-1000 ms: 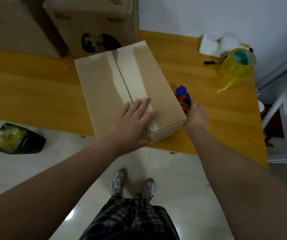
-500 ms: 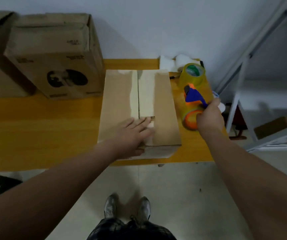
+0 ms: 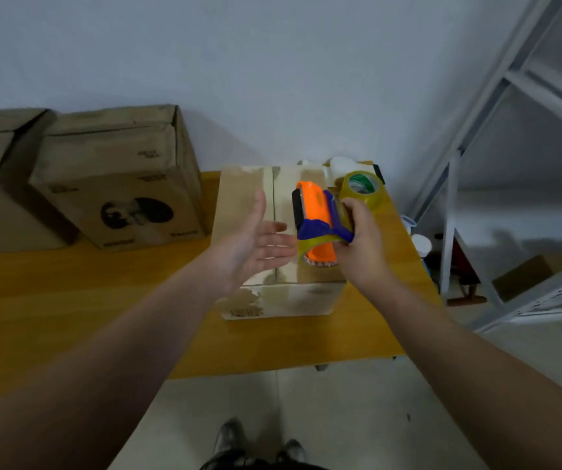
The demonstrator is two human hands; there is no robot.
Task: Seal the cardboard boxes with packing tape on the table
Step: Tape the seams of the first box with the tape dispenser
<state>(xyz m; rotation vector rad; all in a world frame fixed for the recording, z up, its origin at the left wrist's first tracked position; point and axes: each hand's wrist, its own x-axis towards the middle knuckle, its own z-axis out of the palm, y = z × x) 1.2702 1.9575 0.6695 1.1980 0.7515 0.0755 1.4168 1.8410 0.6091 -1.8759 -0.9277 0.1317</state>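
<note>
Right hand (image 3: 362,249): now lifted over the box, wrapped around the orange-and-blue handheld tape dispenser (image 3: 318,220) that it was picking up off the table a moment ago.
Left hand (image 3: 255,237): off the flaps, open and spread, reaching toward the dispenser.
Brown cardboard box (image 3: 238,212): near edge of the yellow wooden table (image 3: 86,300), centre seam seemingly already taped, though blur hides detail.
Meaning: probably readying the tape end.
Spare yellowish tape roll (image 3: 362,188): far right.

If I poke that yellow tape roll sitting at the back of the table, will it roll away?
Probably not far. The spare tape roll seems to rest partly on its flat side, so a poke would likely just slide it. Tipped onto its round edge, it could roll. It sits near the table edge, so it might drop off.
</note>
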